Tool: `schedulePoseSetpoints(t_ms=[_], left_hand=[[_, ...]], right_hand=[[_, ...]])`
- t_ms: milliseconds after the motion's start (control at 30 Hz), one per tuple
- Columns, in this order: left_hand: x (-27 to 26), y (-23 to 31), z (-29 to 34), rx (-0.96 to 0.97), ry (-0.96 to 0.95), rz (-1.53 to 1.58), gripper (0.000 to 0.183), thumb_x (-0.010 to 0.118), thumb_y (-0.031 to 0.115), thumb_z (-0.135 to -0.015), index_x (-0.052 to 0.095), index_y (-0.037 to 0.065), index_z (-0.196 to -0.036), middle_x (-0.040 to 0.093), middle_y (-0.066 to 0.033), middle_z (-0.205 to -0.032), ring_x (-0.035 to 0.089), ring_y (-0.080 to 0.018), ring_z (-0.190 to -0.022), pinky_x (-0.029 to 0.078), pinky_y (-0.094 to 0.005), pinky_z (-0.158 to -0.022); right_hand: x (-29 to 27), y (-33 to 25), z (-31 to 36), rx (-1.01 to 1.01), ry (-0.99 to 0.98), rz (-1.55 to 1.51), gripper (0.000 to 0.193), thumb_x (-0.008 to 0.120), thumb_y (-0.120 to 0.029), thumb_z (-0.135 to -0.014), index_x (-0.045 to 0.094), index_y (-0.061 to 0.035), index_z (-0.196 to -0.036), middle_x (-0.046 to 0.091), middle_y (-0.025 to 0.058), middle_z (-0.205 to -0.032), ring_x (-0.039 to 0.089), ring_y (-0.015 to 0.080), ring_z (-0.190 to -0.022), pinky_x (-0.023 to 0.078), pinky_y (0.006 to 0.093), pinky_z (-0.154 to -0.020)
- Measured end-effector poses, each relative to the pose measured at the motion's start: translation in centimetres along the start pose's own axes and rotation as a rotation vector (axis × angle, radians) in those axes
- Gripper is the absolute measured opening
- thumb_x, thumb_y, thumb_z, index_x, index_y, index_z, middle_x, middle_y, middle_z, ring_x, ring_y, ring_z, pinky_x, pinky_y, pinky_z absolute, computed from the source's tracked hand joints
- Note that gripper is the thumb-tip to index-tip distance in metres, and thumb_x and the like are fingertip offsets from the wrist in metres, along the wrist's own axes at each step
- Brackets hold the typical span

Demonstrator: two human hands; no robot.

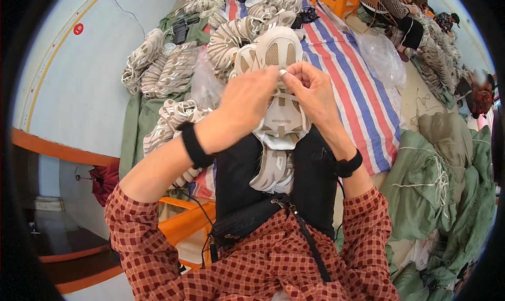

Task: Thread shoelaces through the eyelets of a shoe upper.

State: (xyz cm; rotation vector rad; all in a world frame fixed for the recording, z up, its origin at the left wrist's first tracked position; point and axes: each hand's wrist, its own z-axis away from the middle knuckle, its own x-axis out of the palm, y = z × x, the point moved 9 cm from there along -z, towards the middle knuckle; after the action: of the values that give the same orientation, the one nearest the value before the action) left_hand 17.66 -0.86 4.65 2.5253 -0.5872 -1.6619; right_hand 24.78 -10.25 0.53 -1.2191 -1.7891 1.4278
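From my remote seat, the checked shirt (242,264) fills 6 o'clock, with a black pouch (247,220) on it and an orange stool (184,225) at 7. Past these, a pale lower shoe (273,169) sits between the black-trousered thighs. The pale shoe with tan mesh (284,123) being handled lies just beyond it, right of the dial's centre. Over it, at 12, my right hand (310,88) has its grip pinched on a whitish bit (283,72), too small to name. My left hand (250,98) is blurred beside it; I cannot tell its grip. Green sacks (415,190) slump between 3 and 4. Further out, I see shoe stacks (173,67) at 10, a striped sheet (336,64) at 1 to 2, and a seated co-worker (386,1) past it.
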Motion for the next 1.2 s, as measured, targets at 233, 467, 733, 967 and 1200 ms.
schedulePoseSetpoints(t_ms=[233,467,733,967,1200], left_hand=[[-0.2,-3.0,2.4,-0.285,0.071,0.247,0.024,0.066,0.007,-0.078,0.048,0.002,-0.093,0.058,-0.0135,-0.076,0.062,-0.0270,-0.069,0.049,-0.0375,-0.062],[-0.7,2.2,5.4,-0.140,0.144,-0.124,0.040,0.075,0.020,-0.072,0.052,0.005,-0.100,0.052,-0.0093,-0.089,0.060,-0.0268,-0.075,0.049,-0.0381,-0.059],[-0.1,1.2,5.9,-0.138,0.206,-0.366,0.028,0.065,0.008,-0.075,0.054,0.006,-0.101,0.054,-0.0086,-0.086,0.062,-0.0255,-0.074,0.052,-0.0338,-0.059],[0.1,3.7,5.2,0.010,0.098,-0.437,0.038,0.066,0.003,-0.070,0.049,0.005,-0.105,0.056,-0.0095,-0.080,0.064,-0.0232,-0.073,0.052,-0.0320,-0.058],[2.3,4.0,3.3,0.006,-0.128,-0.669,0.031,0.065,0.002,-0.069,0.051,0.005,-0.097,0.059,-0.0097,-0.080,0.066,-0.0262,-0.070,0.050,-0.0333,-0.054]], right_hand=[[-4.1,-1.4,3.0,-0.061,0.211,-0.125,0.033,0.068,-0.007,-0.082,0.055,0.0037,-0.110,0.063,0.0089,-0.088,0.059,0.0136,-0.074,0.049,0.0281,-0.066],[-1.6,-3.1,8.7,-0.272,0.221,0.622,0.047,0.064,-0.002,-0.080,0.049,0.0033,-0.124,0.051,0.0213,-0.116,0.053,0.0370,-0.107,0.045,0.0413,-0.090],[-1.8,-3.1,7.0,-0.291,0.184,0.696,0.033,0.060,0.001,-0.076,0.059,0.0002,-0.109,0.061,0.0146,-0.102,0.059,0.0319,-0.098,0.050,0.0394,-0.080],[-1.8,-4.4,8.1,-0.532,0.131,0.764,0.029,0.065,0.000,-0.070,0.060,-0.0043,-0.098,0.063,0.0109,-0.095,0.061,0.0293,-0.092,0.051,0.0367,-0.075],[2.1,-5.0,6.1,-0.411,-0.283,1.369,0.029,0.067,-0.005,-0.071,0.057,-0.0028,-0.099,0.064,0.0119,-0.084,0.067,0.0232,-0.078,0.053,0.0327,-0.059]])
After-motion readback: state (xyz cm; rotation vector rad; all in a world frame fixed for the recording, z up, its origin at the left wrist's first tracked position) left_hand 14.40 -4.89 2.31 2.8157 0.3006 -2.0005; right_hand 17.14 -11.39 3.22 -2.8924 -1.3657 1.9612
